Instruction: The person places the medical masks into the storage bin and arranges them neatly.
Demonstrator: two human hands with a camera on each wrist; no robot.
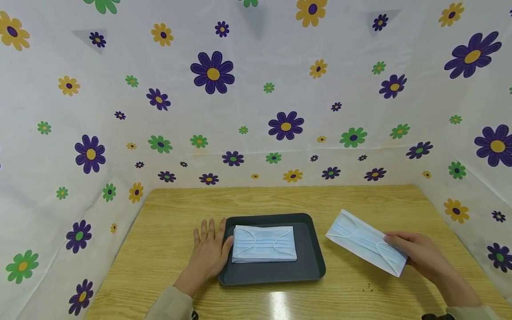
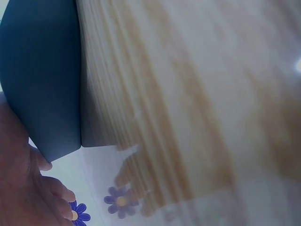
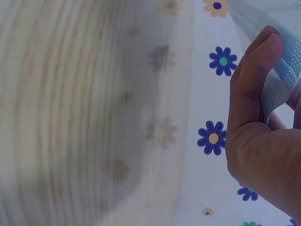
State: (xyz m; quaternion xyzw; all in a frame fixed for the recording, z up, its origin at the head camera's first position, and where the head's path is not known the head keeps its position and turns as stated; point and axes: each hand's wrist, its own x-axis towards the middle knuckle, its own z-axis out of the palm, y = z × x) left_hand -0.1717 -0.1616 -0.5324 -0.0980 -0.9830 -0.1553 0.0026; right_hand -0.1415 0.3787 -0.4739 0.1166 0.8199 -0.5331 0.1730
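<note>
My right hand [image 1: 420, 253] pinches a light blue pleated face mask [image 1: 362, 240] by its right end, holding it tilted to the right of the tray. In the right wrist view, the thumb and fingers close on the mask [image 3: 281, 89]. A small stack of similar face masks [image 1: 264, 244], white ear loops on top, lies in the left part of a dark grey tray [image 1: 276, 274]. Against the tray's left side rests my left hand [image 1: 210, 253], its fingers spread and straight. The left wrist view shows the tray's outer wall [image 2: 44, 80] beside that hand [image 2: 23, 188].
The tray stands on a wood-grain table [image 1: 180, 202]. White sheeting with printed flowers [image 1: 256, 102] walls in the back and both sides. A few dark specks [image 1: 368, 289] mark the table below the held mask.
</note>
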